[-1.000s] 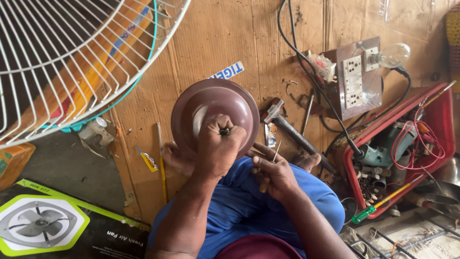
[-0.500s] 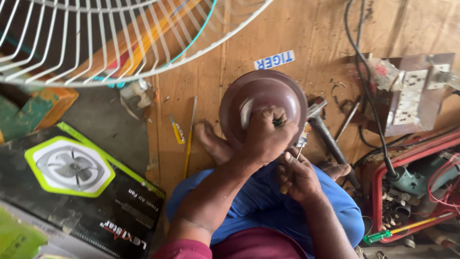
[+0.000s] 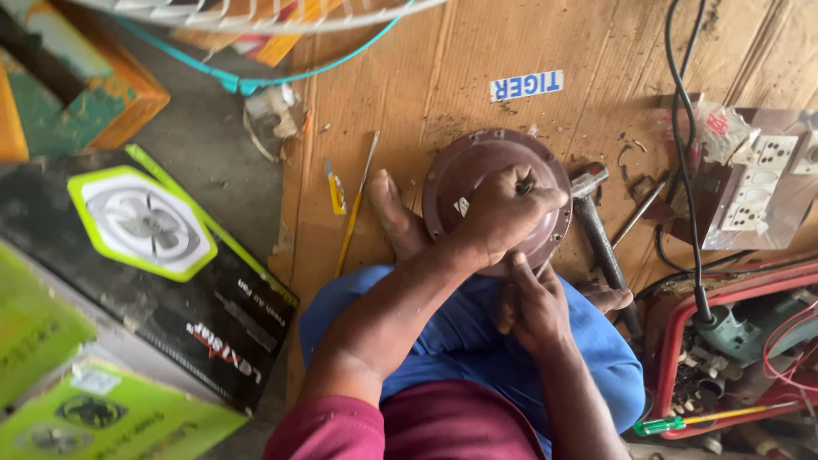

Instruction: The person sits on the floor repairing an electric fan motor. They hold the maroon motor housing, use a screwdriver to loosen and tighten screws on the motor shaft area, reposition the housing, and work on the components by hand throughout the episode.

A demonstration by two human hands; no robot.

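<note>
**Fan motor cover held on cardboard floor sheet**

The maroon round cover is seen lower-right than before, between the feet. The left hand is closed over its centre; what it pinches is hidden. The right hand is curled at the rim, contents obscured. A hammer lies beside.

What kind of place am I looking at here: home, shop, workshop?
Most likely a small fan repair workshop, worked on the floor. Signs: a wire fan guard, boxed fans, and a hammer and red tool tray beside the round motor cover.
</note>
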